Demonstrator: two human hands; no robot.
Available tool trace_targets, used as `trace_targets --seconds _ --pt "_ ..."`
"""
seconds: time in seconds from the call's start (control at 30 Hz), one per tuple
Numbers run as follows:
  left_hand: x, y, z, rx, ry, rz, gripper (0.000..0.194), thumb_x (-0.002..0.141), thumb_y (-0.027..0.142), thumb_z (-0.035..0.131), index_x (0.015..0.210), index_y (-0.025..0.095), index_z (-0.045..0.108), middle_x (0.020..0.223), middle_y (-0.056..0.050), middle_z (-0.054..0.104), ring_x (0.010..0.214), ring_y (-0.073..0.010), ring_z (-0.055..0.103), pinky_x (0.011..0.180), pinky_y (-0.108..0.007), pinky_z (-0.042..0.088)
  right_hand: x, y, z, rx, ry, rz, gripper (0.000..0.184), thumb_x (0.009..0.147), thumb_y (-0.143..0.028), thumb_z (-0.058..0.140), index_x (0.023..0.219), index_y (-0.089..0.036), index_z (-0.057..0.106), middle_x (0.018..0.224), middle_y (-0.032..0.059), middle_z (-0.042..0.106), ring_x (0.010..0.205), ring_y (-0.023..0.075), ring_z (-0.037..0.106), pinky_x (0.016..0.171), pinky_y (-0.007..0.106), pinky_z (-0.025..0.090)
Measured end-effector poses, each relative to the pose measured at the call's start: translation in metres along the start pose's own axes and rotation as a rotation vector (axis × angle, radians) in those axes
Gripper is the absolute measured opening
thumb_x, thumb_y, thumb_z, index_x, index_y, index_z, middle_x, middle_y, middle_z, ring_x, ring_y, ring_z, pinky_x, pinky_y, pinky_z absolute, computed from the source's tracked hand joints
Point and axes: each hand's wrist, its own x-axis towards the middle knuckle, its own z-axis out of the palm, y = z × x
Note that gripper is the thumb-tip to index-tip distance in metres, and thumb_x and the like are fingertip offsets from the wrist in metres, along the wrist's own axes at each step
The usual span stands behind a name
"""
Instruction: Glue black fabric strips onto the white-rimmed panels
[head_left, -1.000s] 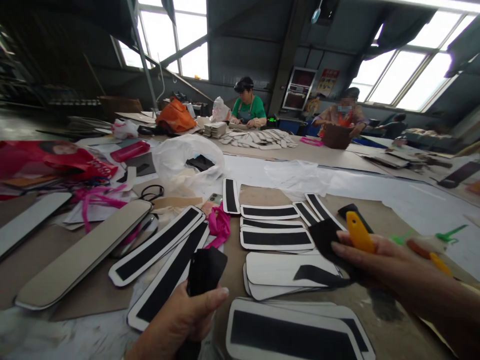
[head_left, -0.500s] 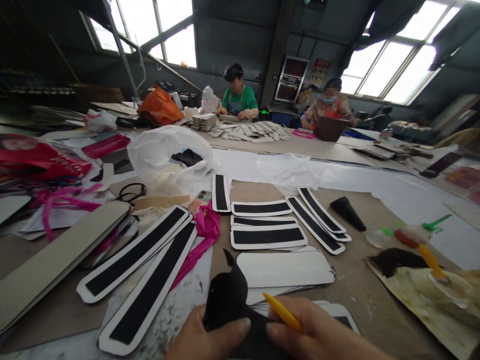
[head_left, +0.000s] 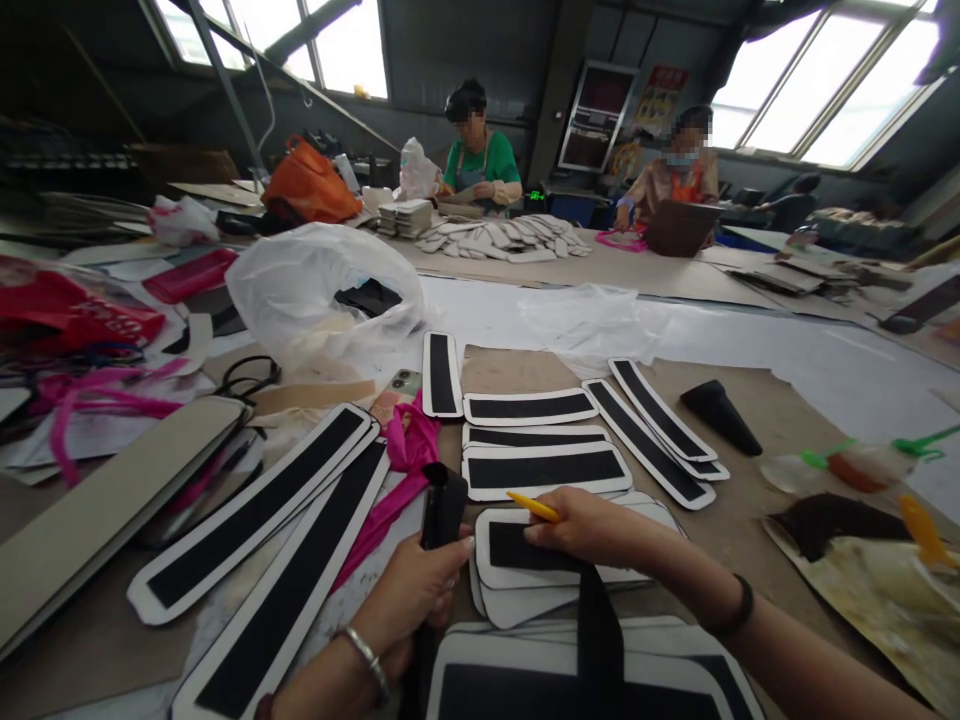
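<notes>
The left hand (head_left: pixel 435 585) is curled around a roll of black strips (head_left: pixel 444 505), held upright just beside the stack of white panels. A silver bangle (head_left: pixel 365 662) circles that wrist.

The right hand (head_left: pixel 581 522) grips a yellow-handled tool (head_left: pixel 534 506), its handle poking out to the left, while the fingertips press on a black strip (head_left: pixel 517 547). That strip lies along the top white panel (head_left: pixel 517 578) of a short stack, and its loose end bends down over a larger black-faced panel (head_left: pixel 457 650) nearer the wearer. A dark band (head_left: pixel 739 606) rings the right wrist.

Just beyond, black-faced panels (head_left: pixel 547 470) lie on a brown sheet (head_left: pixel 739 530) spread over the white counter (head_left: pixel 795 340). Longer black-faced panels (head_left: pixel 255 520) slant to the left, beside a knotted pink ribbon (head_left: pixel 411 440). A black cone-shaped piece (head_left: pixel 721 415) rests to the right, near a bottle with a green nozzle (head_left: pixel 874 464).

Across the way, a person in green (head_left: pixel 499 160) sits behind a heap of pale pieces (head_left: pixel 510 240).
</notes>
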Motion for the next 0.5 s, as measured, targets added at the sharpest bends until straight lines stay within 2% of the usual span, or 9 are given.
trace_targets --seconds 0.2,0.4,0.5 --pt "0.003 0.004 0.003 0.026 0.012 -0.007 0.072 0.047 0.045 0.068 0.106 0.010 0.046 0.036 0.013 0.033 0.033 -0.0035 0.023 0.038 -0.020 0.012 0.014 0.004 0.001 -0.005 -0.002 0.018 0.013 0.074 -0.026 0.052 0.067 -0.015 0.055 0.055 -0.0044 0.043 0.049 0.0079 0.037 0.047 0.020 0.028" --pt "0.003 0.000 0.007 0.106 0.092 0.110 0.052 0.058 0.043 0.062 0.098 0.012 0.048 0.038 0.010 0.038 0.036 -0.0051 0.029 0.039 -0.019 0.018 0.017 0.006 0.007 0.000 -0.004 0.000 0.012 0.073 -0.025 0.053 0.065 -0.016 0.054 0.055 -0.0047 0.042 0.049 0.0074 0.037 0.046 0.020 0.027" --pt "0.003 0.000 0.009 0.148 0.126 0.120 0.042 0.058 0.041 0.062 0.088 0.014 0.049 0.039 0.010 0.040 0.036 -0.0055 0.031 0.039 -0.019 0.020 0.014 0.004 0.005 0.004 -0.024 -0.008 0.013 0.073 -0.025 0.052 0.064 -0.016 0.052 0.053 -0.0049 0.042 0.048 0.0072 0.036 0.046 0.020 0.027"
